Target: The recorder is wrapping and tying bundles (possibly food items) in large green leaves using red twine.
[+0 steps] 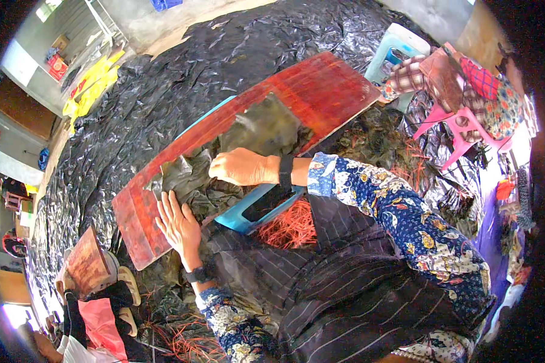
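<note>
A long red wooden board [327, 86] lies across a blue plastic stool [236, 220] before me. Wide dark olive-brown sheets, leaf-like [268, 122], are spread on its middle. My left hand [179, 222] rests palm down with its fingers spread at the near edge of a crumpled dark sheet [186, 172], holding nothing. My right hand [243, 167] is curled over the sheets, fingers bent down; whether it pinches a sheet is hidden. Both wrists wear dark bands. Red-orange string [290, 224] lies in a heap by the stool, near my lap.
Black plastic sheeting [163, 90] covers the floor. A person in a plaid sleeve [406, 75] sits at the upper right by a pink stool [463, 125] and a pale blue stool [395, 45]. Another person [102, 326] sits lower left by a smaller wooden board [86, 263]. Yellow plastic [91, 86] lies upper left.
</note>
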`<move>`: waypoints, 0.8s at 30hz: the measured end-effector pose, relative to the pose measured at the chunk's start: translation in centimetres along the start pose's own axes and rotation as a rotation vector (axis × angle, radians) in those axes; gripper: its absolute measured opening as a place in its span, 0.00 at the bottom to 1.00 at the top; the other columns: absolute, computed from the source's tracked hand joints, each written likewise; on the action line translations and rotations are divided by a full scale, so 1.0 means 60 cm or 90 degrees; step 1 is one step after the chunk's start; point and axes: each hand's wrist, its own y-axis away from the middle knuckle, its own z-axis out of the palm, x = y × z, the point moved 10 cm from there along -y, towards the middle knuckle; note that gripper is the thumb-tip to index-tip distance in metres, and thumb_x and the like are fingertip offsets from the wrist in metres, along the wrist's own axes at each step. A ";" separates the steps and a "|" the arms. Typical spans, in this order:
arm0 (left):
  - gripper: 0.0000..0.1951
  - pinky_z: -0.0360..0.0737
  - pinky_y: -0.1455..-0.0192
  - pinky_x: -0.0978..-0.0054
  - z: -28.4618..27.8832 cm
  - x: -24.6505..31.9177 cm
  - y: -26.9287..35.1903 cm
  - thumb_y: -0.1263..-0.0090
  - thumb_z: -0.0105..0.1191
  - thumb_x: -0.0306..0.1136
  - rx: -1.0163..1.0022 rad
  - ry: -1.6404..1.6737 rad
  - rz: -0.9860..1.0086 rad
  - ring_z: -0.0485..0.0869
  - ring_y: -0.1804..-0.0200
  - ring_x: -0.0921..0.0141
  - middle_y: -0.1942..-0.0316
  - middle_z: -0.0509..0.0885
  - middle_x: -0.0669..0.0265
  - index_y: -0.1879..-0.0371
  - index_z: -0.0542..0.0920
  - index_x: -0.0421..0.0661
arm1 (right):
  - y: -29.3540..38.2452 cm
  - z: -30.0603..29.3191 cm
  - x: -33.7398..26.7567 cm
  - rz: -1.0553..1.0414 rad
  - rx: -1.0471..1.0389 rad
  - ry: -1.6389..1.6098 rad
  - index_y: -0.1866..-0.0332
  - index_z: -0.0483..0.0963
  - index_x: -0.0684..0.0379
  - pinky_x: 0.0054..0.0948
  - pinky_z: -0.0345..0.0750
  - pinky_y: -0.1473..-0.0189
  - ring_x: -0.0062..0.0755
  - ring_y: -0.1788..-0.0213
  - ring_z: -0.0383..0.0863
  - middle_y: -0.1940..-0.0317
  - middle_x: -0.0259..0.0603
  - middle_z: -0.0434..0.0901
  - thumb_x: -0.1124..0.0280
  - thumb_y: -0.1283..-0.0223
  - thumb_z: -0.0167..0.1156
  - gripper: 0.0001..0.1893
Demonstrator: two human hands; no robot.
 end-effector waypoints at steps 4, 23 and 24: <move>0.24 0.50 0.26 0.51 0.002 0.001 0.001 0.25 0.38 0.42 -0.007 0.003 -0.006 0.56 0.25 0.62 0.27 0.60 0.67 0.30 0.63 0.53 | -0.017 -0.028 0.013 0.063 0.081 -0.014 0.66 0.73 0.58 0.43 0.79 0.64 0.46 0.64 0.81 0.70 0.43 0.78 0.67 0.41 0.54 0.06; 0.26 0.43 0.25 0.50 -0.069 0.183 0.019 0.26 0.41 0.37 -0.006 0.069 0.222 0.53 0.24 0.59 0.27 0.60 0.63 0.29 0.61 0.47 | -0.008 0.043 0.034 0.048 -0.034 0.102 0.72 0.74 0.60 0.38 0.79 0.64 0.42 0.59 0.78 0.68 0.40 0.75 0.69 0.48 0.56 0.05; 0.25 0.42 0.25 0.49 -0.032 0.167 0.015 0.25 0.38 0.39 -0.029 0.057 0.209 0.53 0.24 0.61 0.27 0.59 0.64 0.29 0.60 0.48 | -0.007 0.037 0.034 0.042 -0.003 0.081 0.73 0.76 0.59 0.38 0.80 0.63 0.43 0.60 0.79 0.69 0.41 0.77 0.69 0.49 0.56 0.06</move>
